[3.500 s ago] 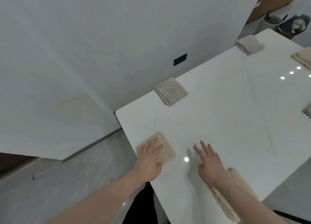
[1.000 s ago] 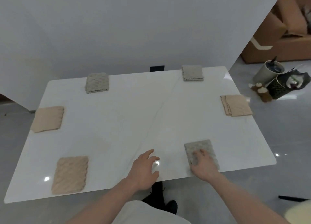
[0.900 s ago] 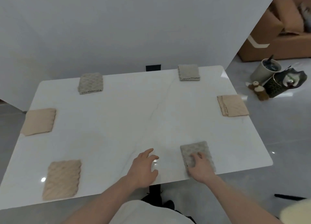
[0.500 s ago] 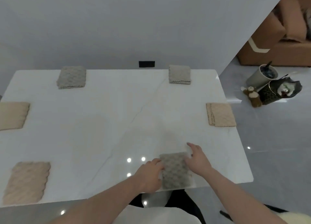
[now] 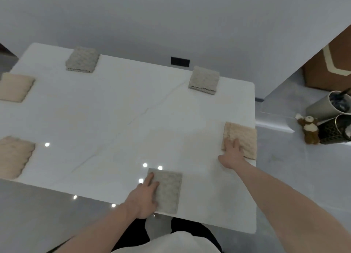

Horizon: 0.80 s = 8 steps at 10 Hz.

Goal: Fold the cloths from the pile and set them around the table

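Observation:
Several folded cloths lie around the white table (image 5: 123, 119). A grey folded cloth (image 5: 169, 192) sits at the near edge, and my left hand (image 5: 144, 197) rests flat on its left side, fingers spread. A beige folded cloth (image 5: 243, 136) lies at the right edge, with my right hand (image 5: 232, 153) pressed flat on its near left part. Two more grey cloths lie at the far edge, one on the left (image 5: 82, 59) and one on the right (image 5: 204, 80). Two beige cloths lie at the left, one far (image 5: 16, 86) and one near (image 5: 14, 155).
A grey wall runs behind the table, with a black socket (image 5: 180, 61) low on it. On the floor to the right stand two round bins (image 5: 330, 108) and a small plush toy (image 5: 308, 128). A brown sofa (image 5: 330, 70) is at the far right.
My right hand left the grey cloth and reached right onto the beige cloth at the table's right edge. My left hand moved onto the grey cloth. The view shifted right.

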Available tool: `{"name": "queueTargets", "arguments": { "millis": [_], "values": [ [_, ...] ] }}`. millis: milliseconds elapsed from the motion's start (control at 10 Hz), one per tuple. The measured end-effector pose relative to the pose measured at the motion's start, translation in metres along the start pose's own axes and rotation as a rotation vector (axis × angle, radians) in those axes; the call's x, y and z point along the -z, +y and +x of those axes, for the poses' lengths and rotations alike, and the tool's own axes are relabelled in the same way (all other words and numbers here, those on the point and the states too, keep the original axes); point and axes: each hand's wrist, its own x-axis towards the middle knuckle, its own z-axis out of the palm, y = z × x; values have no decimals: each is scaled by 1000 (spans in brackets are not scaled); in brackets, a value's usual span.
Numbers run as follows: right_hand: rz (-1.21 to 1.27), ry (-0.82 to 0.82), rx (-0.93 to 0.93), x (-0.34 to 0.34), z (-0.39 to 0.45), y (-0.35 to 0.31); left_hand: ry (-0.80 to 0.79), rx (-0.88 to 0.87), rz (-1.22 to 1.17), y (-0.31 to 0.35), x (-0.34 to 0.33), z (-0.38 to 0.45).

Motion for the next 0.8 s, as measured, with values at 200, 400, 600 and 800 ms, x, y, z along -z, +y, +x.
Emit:
{"name": "queueTargets", "arguments": {
  "millis": [200,400,600,800],
  "values": [
    [-58,-69,5,5,7,10,19,20,10,16,-6,-3],
    [-56,-37,41,14,4,11,11,24,25,17,0,-6],
    [-41,55,205,-13,-44,-9,75,-28,-17,10,6,-23],
    [112,44,309,-84,-124,-49,237,-147,-119,-11,16,-79]
  ]
}}
